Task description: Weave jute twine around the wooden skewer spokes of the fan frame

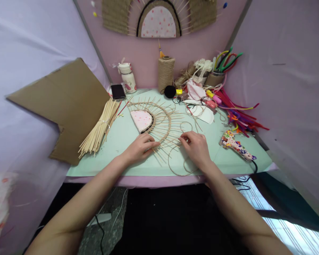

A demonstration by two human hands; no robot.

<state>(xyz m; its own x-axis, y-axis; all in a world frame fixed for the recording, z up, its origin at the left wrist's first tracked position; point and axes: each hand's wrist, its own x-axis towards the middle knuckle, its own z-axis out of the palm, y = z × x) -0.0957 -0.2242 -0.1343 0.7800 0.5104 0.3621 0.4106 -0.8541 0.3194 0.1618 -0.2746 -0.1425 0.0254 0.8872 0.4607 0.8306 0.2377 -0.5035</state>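
A half-round craft piece lies on the mint-green table top, with a pink spotted center edged in black cord. Thin wooden sticks fan out from it, and a band of jute runs through them in an arc. My left hand is at the near end of that arc, its thumb and fingers closed on the sticks. To its right, my right hand pinches jute twine beside the stick tips. A loose loop of twine trails on the table below both hands.
Left stand a bundle of sticks, cardboard, a phone and a bottle. Behind are a jute spool and black yarn ball. Right lie pipe cleaners and a patterned glue gun, its cable over the edge.
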